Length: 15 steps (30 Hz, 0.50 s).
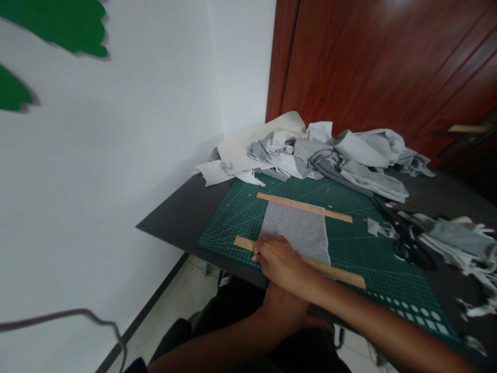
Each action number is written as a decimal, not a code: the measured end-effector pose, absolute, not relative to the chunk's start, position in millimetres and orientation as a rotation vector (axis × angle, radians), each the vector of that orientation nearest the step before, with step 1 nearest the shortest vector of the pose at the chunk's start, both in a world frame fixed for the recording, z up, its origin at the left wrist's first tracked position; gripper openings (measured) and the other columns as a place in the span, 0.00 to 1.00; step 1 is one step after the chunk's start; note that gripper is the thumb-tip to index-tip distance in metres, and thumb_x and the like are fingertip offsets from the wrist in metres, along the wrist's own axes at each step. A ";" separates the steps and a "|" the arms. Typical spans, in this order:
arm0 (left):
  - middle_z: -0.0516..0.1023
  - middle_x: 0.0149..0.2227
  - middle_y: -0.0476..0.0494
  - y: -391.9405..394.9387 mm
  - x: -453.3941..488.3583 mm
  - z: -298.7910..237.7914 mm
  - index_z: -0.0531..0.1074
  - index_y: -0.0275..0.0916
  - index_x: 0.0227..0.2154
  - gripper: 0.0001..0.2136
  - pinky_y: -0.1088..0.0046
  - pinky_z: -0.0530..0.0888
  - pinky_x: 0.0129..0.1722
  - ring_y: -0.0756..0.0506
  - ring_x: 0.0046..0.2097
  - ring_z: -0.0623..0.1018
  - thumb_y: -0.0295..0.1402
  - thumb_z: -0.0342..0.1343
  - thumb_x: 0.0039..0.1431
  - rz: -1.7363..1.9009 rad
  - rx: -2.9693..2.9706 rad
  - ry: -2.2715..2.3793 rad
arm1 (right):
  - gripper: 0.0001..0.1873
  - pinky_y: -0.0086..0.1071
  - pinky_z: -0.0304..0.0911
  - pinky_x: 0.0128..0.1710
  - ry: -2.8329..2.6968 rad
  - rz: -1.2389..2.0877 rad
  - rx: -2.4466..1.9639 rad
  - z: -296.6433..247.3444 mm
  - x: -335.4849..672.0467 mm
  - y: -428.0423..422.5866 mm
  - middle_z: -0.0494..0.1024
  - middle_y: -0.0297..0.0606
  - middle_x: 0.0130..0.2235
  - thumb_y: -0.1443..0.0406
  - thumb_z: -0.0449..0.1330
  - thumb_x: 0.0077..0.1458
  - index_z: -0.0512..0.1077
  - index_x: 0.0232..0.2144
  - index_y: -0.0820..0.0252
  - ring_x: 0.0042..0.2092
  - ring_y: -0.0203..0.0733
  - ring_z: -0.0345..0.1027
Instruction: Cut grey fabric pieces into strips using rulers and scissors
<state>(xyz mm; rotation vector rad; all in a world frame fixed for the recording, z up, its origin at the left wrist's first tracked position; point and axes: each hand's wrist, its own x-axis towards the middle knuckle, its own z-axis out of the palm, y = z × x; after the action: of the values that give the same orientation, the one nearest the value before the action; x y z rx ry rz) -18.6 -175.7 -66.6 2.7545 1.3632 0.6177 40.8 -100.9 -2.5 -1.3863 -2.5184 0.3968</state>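
Note:
A grey piece of cloth [297, 228] lies flat on the green cutting mat [229, 215]. One wooden ruler [337, 214] rests across its far edge, and a second wooden ruler [344, 275] lies along its near edge. My right hand [277, 259] is on the near ruler's left part, at the cloth's near left corner. Its fingers are curled closed; anything inside them is hidden. My left hand [289, 311] is at the table's near edge, below my right wrist. The right forearm crosses over it and hides most of its fingers.
Grey and white fabric pieces [287, 150] are heaped at the back. Black scissors [411, 243] lie on the right beside fabric scraps [380, 228] and a stack of cloth [462, 241]. A white wall [135, 129] borders the left; a wooden door [368, 67] stands behind.

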 end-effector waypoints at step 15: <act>0.64 0.69 0.37 -173.5 -20.7 -72.8 0.55 0.42 0.72 0.54 0.52 0.60 0.66 0.27 0.70 0.60 0.75 0.47 0.49 0.657 2.786 1.450 | 0.15 0.45 0.63 0.47 -2.366 0.155 -1.658 -29.2 30.0 -117.6 0.79 0.42 0.45 0.66 0.60 0.62 0.76 0.49 0.44 0.49 0.56 0.69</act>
<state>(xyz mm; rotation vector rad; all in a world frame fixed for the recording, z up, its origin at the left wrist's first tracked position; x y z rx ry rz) -20.7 -173.5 -72.8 2.7856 1.4498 0.6568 30.0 -117.6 -29.2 -1.6584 -2.3655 0.1549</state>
